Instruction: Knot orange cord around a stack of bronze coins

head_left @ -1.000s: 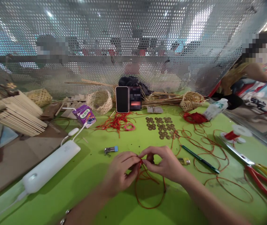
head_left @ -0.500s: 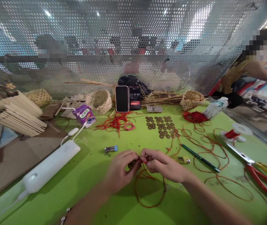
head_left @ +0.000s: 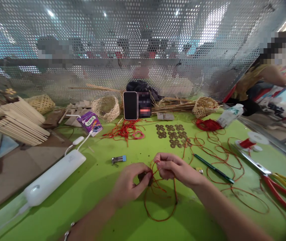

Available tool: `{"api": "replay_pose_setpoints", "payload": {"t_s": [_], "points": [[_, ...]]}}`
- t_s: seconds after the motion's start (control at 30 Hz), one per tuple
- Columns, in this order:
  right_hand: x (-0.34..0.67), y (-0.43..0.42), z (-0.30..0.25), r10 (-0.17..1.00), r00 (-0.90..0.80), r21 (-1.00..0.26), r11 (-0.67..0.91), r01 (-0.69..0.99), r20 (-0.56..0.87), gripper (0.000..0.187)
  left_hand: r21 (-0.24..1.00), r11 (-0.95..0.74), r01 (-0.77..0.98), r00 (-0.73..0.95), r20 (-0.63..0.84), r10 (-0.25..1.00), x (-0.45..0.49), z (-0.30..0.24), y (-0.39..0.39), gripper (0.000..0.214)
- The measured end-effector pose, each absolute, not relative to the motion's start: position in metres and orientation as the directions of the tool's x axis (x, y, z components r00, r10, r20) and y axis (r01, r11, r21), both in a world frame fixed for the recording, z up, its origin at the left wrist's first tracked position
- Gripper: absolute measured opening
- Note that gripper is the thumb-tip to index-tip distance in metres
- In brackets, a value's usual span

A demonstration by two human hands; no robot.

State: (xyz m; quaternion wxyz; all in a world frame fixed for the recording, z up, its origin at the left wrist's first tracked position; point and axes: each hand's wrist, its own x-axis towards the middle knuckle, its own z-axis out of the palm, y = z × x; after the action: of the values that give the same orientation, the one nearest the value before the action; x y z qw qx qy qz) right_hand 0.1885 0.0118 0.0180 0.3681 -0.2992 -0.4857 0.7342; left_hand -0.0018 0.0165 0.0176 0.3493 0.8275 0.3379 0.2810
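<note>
- Red cord: we find it between the two hands, just above the desk, its knotted part at the left fingertips and a wide loop hanging or lying below.
- Handling: we judge the cord light, soft and limp, hard to break yet easily tangled; it is best pinched close to the knot, or by a strand just beside it.
- Left hand: we see thumb and fingers closed narrowly on the knotted part, together with a dark brown piece, perhaps a coin; its outline is mostly hidden.
- Right hand: we see the fingertips pinched on a strand of the same cord, just beside the left hand.
- Near the hands: we note a yellow lighter, partly covered by the right hand, a dark green pen and, beyond, rows of coin-like discs.
- Farther out: we mark scissors and a spool of red thread at right, a purple drink carton at left, and an upright phone at the back.
</note>
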Motion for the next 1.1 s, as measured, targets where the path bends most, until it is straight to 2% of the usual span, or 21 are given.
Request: {"api": "replay_pose_setpoints", "payload": {"t_s": [0.13, 0.2, 0.3, 0.4, 0.5, 0.63, 0.77, 0.93, 1.03, 1.1], "points": [[0.188, 0.013, 0.011, 0.745, -0.662, -0.843, -0.406, -0.351, -0.083, 0.007, 0.765, -0.511, 0.391, 0.588, 0.220, 0.778, -0.002, 0.019, 0.016, 0.020], [0.190, 0.014, 0.010, 0.753, -0.656, -0.801, -0.425, -0.421, -0.054, 0.006, 0.771, -0.493, 0.402, 0.581, 0.202, 0.789, -0.002, 0.019, 0.017, 0.020], [0.194, 0.017, 0.014, 0.851, -0.526, -0.748, -0.354, -0.561, -0.008, 0.008, 0.780, -0.468, 0.415, 0.590, 0.160, 0.791, -0.001, 0.017, 0.017, 0.018], [0.200, 0.020, 0.022, 0.939, -0.344, -0.745, -0.242, -0.621, -0.017, 0.015, 0.784, -0.460, 0.417, 0.615, 0.129, 0.778, 0.000, 0.014, 0.017, 0.020], [0.206, 0.024, 0.030, 0.988, -0.153, -0.803, -0.118, -0.584, -0.034, 0.019, 0.786, -0.457, 0.416, 0.633, 0.111, 0.767, 0.001, 0.013, 0.017, 0.022], [0.213, 0.031, 0.032, 0.998, 0.047, -0.883, -0.019, -0.469, -0.046, 0.022, 0.772, -0.464, 0.434, 0.663, 0.075, 0.745, 0.001, 0.013, 0.016, 0.021], [0.216, 0.035, 0.027, 0.997, 0.051, -0.849, -0.022, -0.528, -0.058, 0.019, 0.767, -0.450, 0.458, 0.660, 0.046, 0.750, 0.001, 0.015, 0.013, 0.023], [0.213, 0.038, 0.018, 0.996, 0.029, -0.764, -0.042, -0.644, -0.079, 0.014, 0.819, -0.383, 0.427, 0.637, 0.028, 0.771, 0.001, 0.019, 0.011, 0.020], [0.212, 0.038, 0.012, 0.994, 0.042, -0.841, -0.065, -0.538, -0.104, 0.017, 0.862, -0.317, 0.396, 0.600, 0.019, 0.800, 0.000, 0.017, 0.013, 0.018], [0.211, 0.037, 0.008, 0.989, 0.018, -0.947, -0.133, -0.294, -0.144, 0.032, 0.911, -0.226, 0.344, 0.540, 0.005, 0.842, -0.001, 0.014, 0.015, 0.020]]}}
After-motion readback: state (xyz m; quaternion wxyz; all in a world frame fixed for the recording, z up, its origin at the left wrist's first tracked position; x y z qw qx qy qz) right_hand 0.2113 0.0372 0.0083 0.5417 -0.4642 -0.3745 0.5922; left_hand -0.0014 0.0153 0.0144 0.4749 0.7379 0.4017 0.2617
